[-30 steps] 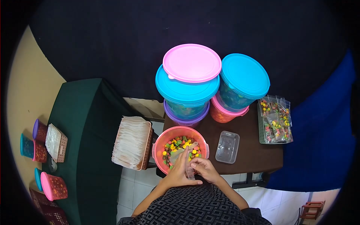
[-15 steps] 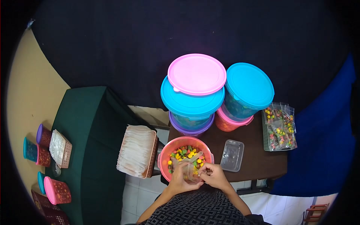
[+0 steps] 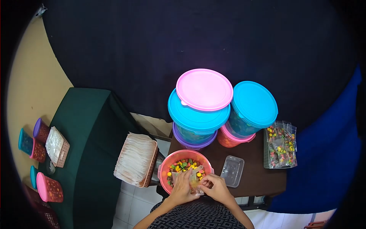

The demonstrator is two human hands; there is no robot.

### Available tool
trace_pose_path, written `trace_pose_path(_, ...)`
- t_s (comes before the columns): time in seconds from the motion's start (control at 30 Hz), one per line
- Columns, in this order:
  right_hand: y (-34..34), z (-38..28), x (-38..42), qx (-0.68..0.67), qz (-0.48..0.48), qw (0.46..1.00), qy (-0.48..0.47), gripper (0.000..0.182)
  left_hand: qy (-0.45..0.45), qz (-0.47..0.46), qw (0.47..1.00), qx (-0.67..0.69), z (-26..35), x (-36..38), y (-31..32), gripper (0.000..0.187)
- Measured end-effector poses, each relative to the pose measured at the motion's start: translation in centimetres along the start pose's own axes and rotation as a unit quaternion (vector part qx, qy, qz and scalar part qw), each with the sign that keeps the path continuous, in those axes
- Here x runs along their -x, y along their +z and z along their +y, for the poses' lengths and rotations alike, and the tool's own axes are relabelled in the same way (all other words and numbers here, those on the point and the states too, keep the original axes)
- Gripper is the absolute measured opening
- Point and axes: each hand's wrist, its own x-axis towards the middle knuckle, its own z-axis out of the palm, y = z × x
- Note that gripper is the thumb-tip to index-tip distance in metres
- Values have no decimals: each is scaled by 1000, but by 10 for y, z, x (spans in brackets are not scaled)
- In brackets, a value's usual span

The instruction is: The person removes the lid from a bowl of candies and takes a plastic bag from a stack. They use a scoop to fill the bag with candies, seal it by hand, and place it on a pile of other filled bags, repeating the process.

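A small clear plastic bag (image 3: pixel 195 188) with some pieces in it is held low over the near side of a pink tub (image 3: pixel 161 168). My left hand (image 3: pixel 182 191) grips the bag from the left, fingers pointing away from me. My right hand (image 3: pixel 218 189) is closed in a pinch at the bag's right edge. Inside the tub lie colourful round candies (image 3: pixel 183 165) in yellow, green, red and brown. A pale scoop handle (image 3: pixel 198 168) rests on them, just beyond my fingers; its lower part is hidden.
Left of the tub stands a basket of stacked empty bags (image 3: pixel 134 158). A clear plastic box (image 3: pixel 232 171) lies at right, beyond it a basket of filled bags (image 3: pixel 281 147). Lidded tubs (image 3: pixel 204 89) are stacked behind. More tubs (image 3: pixel 49 189) stand on the green-covered table (image 3: pixel 85 114).
The view has shifted, so the table things sit lower. The bag looks flatter, and my left fingers have straightened along it. My right hand stays pinched at its edge.
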Motion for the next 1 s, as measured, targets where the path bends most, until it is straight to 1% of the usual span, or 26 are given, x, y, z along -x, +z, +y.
trace_pose_path(0.07,0,0,1,71,3,996,-54,17,-18,1,1000,-2,1,-1,3,98)
trace_pose_path(0.1,1,-3,1,70,2,996,-54,17,-12,8,1000,-12,2,-4,5,97)
trace_pose_path(0.17,4,-9,5,70,39,997,-3,18,-8,12,1000,-20,2,-1,7,97)
trace_pose_path(0.2,5,-9,7,71,37,997,-2,18,-6,18,1000,-19,1,-1,8,97)
trace_pose_path(0.27,9,-8,11,29,60,998,-5,18,-5,26,999,-20,-2,0,12,97)
trace_pose_path(0.3,9,-9,14,27,58,998,-6,18,-7,33,999,-16,-4,2,13,96)
trace_pose_path(0.37,7,-15,16,59,-6,996,68,21,-8,43,999,-18,-7,3,14,94)
trace_pose_path(0.4,9,-16,16,57,-8,996,64,21,-5,47,999,-27,-7,4,16,92)
trace_pose_path(0.47,12,-16,17,173,1,985,-29,25,-3,53,998,-37,-7,3,18,89)
trace_pose_path(0.5,16,-13,18,182,19,982,-51,20,0,53,998,-22,-6,3,20,87)
trace_pose_path(0.53,18,-10,17,181,18,982,-51,20,3,52,999,-7,-4,3,21,85)
trace_pose_path(0.6,19,-7,15,198,50,970,-133,18,-8,56,998,16,-1,3,23,82)
trace_pose_path(0.63,20,-7,15,200,50,969,-135,18,3,65,998,27,-2,4,26,79)
trace_pose_path(0.7,23,-9,16,97,-13,995,-32,15,14,76,996,38,-4,4,27,77)
trace_pose_path(0.73,23,-10,17,97,-15,995,-31,15,20,80,996,36,-6,4,26,73)
trace_pose_path(0.77,23,-12,16,125,-29,992,-13,15,26,82,996,33,-8,5,25,69)
trace_pose_path(0.8,23,-13,16,153,-43,987,6,15,25,82,996,34,-10,5,24,69)
trace_pose_path(0.9,22,-12,16,164,-49,985,17,17,33,79,996,16,-11,8,22,63)
trace_pose_path(0.93,20,-12,15,165,-49,985,18,17,32,79,996,18,-10,8,22,63)
trace_pose_path(1.0,17,-10,15,181,-88,978,44,22,27,69,997,17,-6,9,20,66)
